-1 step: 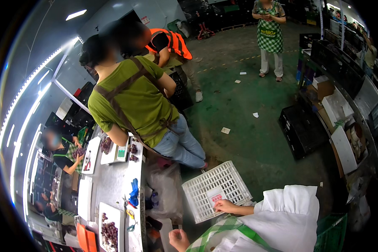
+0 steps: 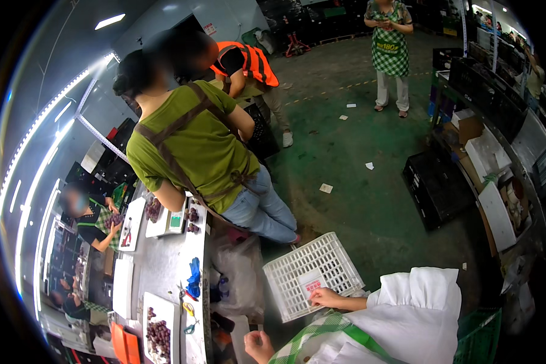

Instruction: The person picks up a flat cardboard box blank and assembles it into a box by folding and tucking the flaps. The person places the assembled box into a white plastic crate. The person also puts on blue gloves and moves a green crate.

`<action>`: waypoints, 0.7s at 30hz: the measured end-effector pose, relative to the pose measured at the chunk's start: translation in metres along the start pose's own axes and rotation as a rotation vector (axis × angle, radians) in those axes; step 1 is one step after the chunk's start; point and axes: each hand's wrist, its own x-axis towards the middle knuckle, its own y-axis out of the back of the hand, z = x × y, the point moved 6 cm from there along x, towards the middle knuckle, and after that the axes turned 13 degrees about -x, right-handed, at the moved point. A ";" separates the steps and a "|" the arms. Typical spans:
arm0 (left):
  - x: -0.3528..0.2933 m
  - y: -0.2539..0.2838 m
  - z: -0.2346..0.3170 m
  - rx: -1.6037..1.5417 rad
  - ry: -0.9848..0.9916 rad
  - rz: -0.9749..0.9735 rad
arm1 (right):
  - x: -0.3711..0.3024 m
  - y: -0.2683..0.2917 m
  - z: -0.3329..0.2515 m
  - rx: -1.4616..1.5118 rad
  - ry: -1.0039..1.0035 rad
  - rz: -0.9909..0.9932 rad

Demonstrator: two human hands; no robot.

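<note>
My right hand point(image 2: 325, 297) is over the near part of a white slatted plastic crate point(image 2: 340, 258) on the floor. Its fingers are curled, right beside a small white label with red print point(image 2: 311, 280); whether they grip it I cannot make out. Lower and further left, my left hand point(image 2: 259, 346) hangs close to my green checked apron point(image 2: 303, 341), fingers curled in and nothing visible in them. Left of that hand runs a metal worktable point(image 2: 155, 261), carrying a white tray point(image 2: 175, 309) of dark red grapes point(image 2: 158, 337).
Blue gloves point(image 2: 193, 279), yellow-handled scissors point(image 2: 189, 309) and a weighing scale point(image 2: 175, 222) lie on the worktable. A person in a green shirt point(image 2: 194, 139) stands ahead, another in an orange vest point(image 2: 258, 64) beyond. A black crate point(image 2: 440, 188) sits on the floor at right.
Both of my hands stay where they were. The person in the orange vest has shifted very slightly.
</note>
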 end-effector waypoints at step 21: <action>-0.006 0.051 -0.065 0.025 0.110 0.074 | 0.031 -0.073 -0.069 -0.060 -0.070 -0.259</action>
